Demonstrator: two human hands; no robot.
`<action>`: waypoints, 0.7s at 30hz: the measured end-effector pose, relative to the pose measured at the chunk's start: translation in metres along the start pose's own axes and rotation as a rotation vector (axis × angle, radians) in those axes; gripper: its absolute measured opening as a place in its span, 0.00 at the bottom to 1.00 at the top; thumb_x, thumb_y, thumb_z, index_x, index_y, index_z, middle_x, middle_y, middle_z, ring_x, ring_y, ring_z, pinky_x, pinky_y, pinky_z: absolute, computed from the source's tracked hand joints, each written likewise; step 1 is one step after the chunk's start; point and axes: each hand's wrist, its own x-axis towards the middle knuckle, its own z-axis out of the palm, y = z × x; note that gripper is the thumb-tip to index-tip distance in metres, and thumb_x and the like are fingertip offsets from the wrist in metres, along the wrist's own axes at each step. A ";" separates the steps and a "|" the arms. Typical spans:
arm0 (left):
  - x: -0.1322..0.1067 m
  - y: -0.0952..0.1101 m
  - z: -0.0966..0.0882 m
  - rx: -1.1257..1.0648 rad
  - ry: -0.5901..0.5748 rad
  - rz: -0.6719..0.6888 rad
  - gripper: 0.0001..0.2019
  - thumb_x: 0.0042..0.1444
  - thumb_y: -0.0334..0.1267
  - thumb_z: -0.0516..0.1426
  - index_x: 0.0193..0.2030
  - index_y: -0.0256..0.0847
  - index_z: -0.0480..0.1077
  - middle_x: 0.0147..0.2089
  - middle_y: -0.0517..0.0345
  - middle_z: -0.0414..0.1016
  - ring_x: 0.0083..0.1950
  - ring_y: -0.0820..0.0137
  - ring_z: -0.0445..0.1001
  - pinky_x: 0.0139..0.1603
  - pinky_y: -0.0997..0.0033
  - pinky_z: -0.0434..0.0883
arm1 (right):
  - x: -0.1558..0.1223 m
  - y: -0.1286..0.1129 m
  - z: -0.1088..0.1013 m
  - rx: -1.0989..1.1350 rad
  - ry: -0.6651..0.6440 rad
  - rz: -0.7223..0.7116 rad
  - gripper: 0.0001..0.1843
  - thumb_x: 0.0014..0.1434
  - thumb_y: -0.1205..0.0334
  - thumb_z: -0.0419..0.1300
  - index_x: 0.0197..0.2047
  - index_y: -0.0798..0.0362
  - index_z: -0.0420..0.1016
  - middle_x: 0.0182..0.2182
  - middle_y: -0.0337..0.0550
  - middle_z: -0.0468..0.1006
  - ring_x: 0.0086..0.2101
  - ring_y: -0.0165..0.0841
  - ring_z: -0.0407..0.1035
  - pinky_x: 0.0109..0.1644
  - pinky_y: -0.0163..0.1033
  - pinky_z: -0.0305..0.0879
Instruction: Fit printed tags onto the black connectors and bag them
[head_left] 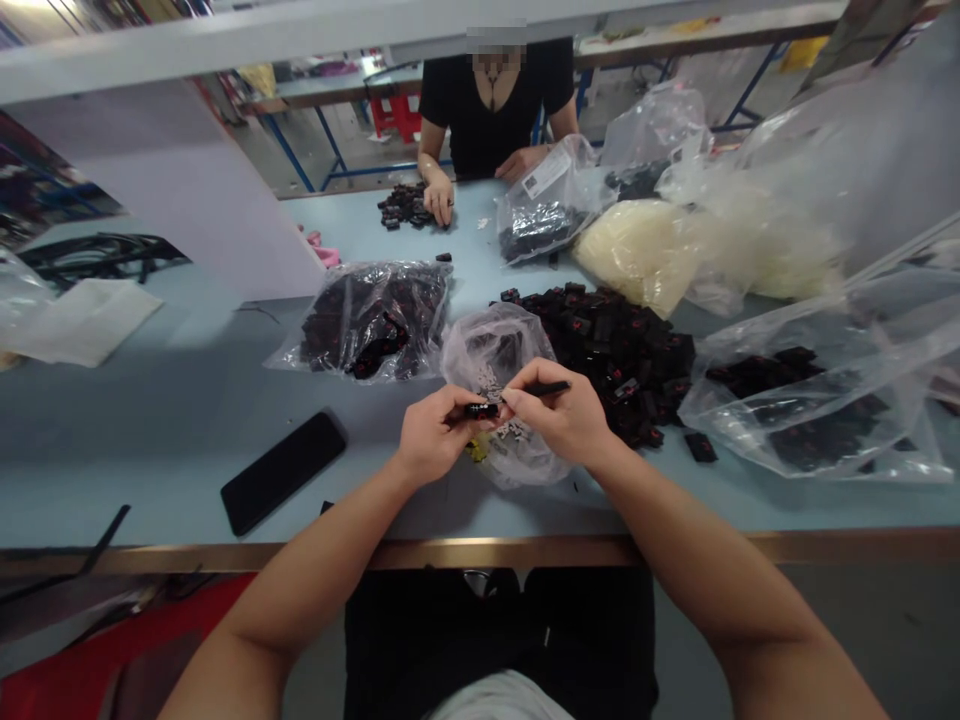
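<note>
Between its thumb and fingers, my left hand [433, 436] grips a small black plastic part [481, 410] with pale marks on its face. My right hand [562, 415] pinches a thin black-handled tool [553, 388], its tip pointing left at the part; whether the tip touches it I cannot tell. Under both hands lies an open clear plastic bag [536, 462] holding small whitish pieces [513, 431] and a few yellow ones [477, 448]. A large heap of black plastic parts [600, 335] with red bits spreads just beyond my right hand.
Left of the heap lies a filled clear bag of black parts [367, 320]; another bag [817, 420] sits at right. A black phone [283, 472] rests at left. Across the table a co-worker's hand [438, 196] touches a smaller black pile [403, 206]. Pale yellow bags [637, 250] stand behind.
</note>
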 end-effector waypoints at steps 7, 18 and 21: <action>0.000 -0.001 0.000 -0.083 -0.001 -0.039 0.11 0.55 0.44 0.70 0.40 0.43 0.80 0.36 0.57 0.87 0.34 0.65 0.86 0.37 0.69 0.80 | 0.000 0.001 0.000 0.044 0.006 0.041 0.07 0.57 0.56 0.67 0.31 0.49 0.76 0.26 0.40 0.81 0.27 0.35 0.75 0.31 0.40 0.71; -0.001 -0.003 0.001 -0.084 -0.006 -0.031 0.09 0.55 0.41 0.70 0.41 0.44 0.80 0.37 0.57 0.87 0.36 0.63 0.86 0.38 0.68 0.81 | -0.001 0.003 0.000 -0.005 -0.016 0.020 0.07 0.58 0.57 0.66 0.31 0.49 0.77 0.26 0.40 0.81 0.27 0.33 0.75 0.30 0.37 0.69; 0.000 -0.003 0.001 -0.068 -0.011 -0.021 0.08 0.55 0.39 0.69 0.41 0.44 0.80 0.36 0.59 0.87 0.35 0.65 0.86 0.38 0.70 0.80 | -0.001 0.003 0.001 -0.032 -0.024 0.003 0.07 0.59 0.58 0.65 0.30 0.49 0.77 0.25 0.40 0.81 0.26 0.32 0.73 0.30 0.37 0.67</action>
